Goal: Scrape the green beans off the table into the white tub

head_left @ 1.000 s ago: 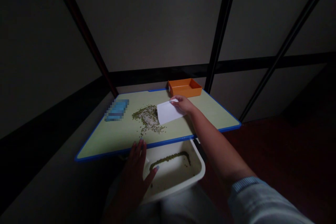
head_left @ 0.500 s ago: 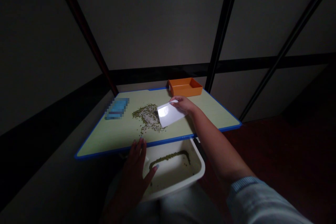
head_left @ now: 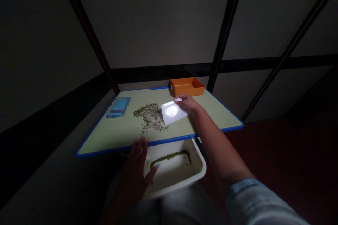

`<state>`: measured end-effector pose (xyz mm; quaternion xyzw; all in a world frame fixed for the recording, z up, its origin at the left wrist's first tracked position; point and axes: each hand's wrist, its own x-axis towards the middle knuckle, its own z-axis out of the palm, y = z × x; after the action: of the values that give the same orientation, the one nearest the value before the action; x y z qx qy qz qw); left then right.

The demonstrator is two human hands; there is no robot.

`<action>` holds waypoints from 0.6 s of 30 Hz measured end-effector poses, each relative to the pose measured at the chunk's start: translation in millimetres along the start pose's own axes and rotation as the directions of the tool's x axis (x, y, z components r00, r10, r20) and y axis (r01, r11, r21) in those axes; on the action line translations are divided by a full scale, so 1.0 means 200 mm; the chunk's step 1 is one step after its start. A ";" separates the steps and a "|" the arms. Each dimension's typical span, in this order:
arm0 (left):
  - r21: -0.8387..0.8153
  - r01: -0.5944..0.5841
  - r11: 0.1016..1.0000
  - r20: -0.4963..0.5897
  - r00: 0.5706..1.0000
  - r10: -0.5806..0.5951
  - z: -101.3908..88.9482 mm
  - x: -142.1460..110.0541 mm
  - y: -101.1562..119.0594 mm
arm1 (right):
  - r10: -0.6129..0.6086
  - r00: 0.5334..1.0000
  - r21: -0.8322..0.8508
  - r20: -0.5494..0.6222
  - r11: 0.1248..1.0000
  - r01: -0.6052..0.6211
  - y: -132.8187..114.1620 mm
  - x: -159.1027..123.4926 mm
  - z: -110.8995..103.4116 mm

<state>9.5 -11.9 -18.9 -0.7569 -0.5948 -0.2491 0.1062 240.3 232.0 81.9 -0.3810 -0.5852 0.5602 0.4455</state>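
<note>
In my right hand (head_left: 186, 102) is a white, shiny, flat card or sheet (head_left: 174, 111), pinched at its far edge and tilted over the table. Its left edge is beside a spread of small green grains and pale white grains (head_left: 151, 117); I cannot tell whether it touches them. My left hand (head_left: 138, 163) has its fingers apart, fingertips at the table's front edge and thumb over a cream-coloured tub (head_left: 199, 172). Green grains lie in a line along the tub's inner far side, with a few loose ones on its floor.
The pale yellow-green table (head_left: 105, 140) has a blue rim. An orange open tray (head_left: 188, 91) stands at its back right. A blurred blue packet (head_left: 118, 107) lies at the left. Dark-framed wall panels (head_left: 163, 24) rise behind the table.
The white card has tilted slightly, and the bright reflection on it has grown. The camera view has shifted a little. My left hand keeps its place.
</note>
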 end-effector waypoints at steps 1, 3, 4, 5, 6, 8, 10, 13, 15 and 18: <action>0.001 -0.002 1.000 0.001 1.000 0.002 0.00 0.00 0.00 | 0.000 1.000 -0.003 -0.001 1.000 0.000 0.00 0.00 0.00; 0.004 -0.002 1.000 0.001 1.000 0.002 0.00 0.00 0.00 | -0.001 1.000 -0.010 0.008 1.000 0.001 0.00 0.00 0.00; 0.007 0.000 1.000 0.003 1.000 0.000 0.00 0.00 0.00 | -0.002 1.000 -0.014 0.017 1.000 0.002 -0.01 -0.01 0.00; 0.010 0.000 1.000 0.003 1.000 0.000 -0.01 0.00 0.00 | -0.002 1.000 -0.017 0.025 1.000 0.002 -0.01 -0.01 0.00; 0.012 0.001 1.000 0.004 1.000 -0.001 -0.01 0.00 0.00 | -0.004 1.000 -0.021 0.031 1.000 0.005 0.00 -0.01 0.00; 0.014 0.001 1.000 0.008 1.000 -0.001 -0.01 0.00 0.00 | -0.009 0.999 -0.031 0.039 0.999 0.010 0.00 0.00 0.00; 0.013 -0.005 1.000 0.004 1.000 0.005 -0.01 0.00 0.00 | -0.015 0.999 -0.040 0.045 0.999 0.017 0.01 0.00 0.00; 0.011 -0.012 1.000 -0.006 1.000 0.012 0.00 0.00 0.00 | -0.028 0.999 -0.043 0.043 0.999 0.030 0.02 0.02 0.00; 0.010 -0.013 1.000 -0.008 1.000 0.013 0.01 0.00 -0.01 | -0.036 0.999 -0.038 0.031 0.999 0.037 0.03 0.02 0.00; 0.014 -0.013 1.000 -0.009 1.000 0.013 0.01 0.00 -0.01 | -0.033 0.999 -0.030 0.028 0.999 0.034 0.03 0.03 -0.01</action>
<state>8.5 -11.2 -20.4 -0.7590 -0.5910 -0.2475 0.1157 239.6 237.6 77.0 -0.3703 -0.6062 0.5488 0.4407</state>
